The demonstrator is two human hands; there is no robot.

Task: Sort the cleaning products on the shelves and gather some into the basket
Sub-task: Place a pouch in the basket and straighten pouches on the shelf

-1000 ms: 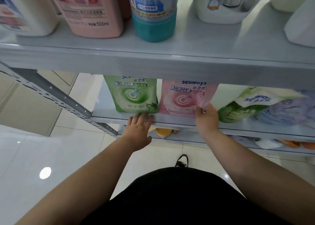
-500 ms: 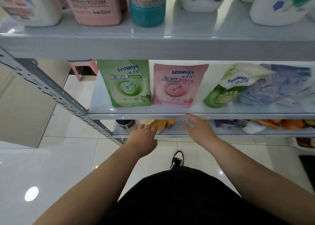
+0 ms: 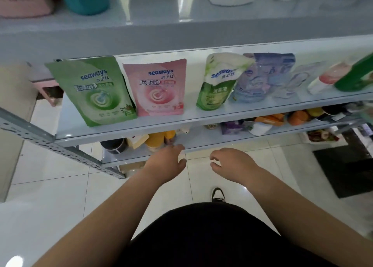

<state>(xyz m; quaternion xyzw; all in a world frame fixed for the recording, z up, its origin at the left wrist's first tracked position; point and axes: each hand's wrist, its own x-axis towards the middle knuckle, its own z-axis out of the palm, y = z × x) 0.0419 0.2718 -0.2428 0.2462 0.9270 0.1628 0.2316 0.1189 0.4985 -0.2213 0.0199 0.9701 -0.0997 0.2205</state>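
The pink pouch (image 3: 159, 89) stands tall on the shelf (image 3: 181, 123). The 2 hands hang below it, holding nothing, fingers loosely curled. The left hand (image 3: 167, 162) is nearer it. The leaning white-green pouch (image 3: 217, 85) on its right is nearer the right hand (image 3: 234, 161).

left hand (image 3: 167, 161): fingers loosely curled, empty | right hand (image 3: 232, 162): same

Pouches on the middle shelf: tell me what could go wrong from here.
1. The white-and-green pouch leans against the blue pouch; lifting either could topple the other.
2. The green pouch stands tilted near the front edge of the shelf and might slide off if knocked.
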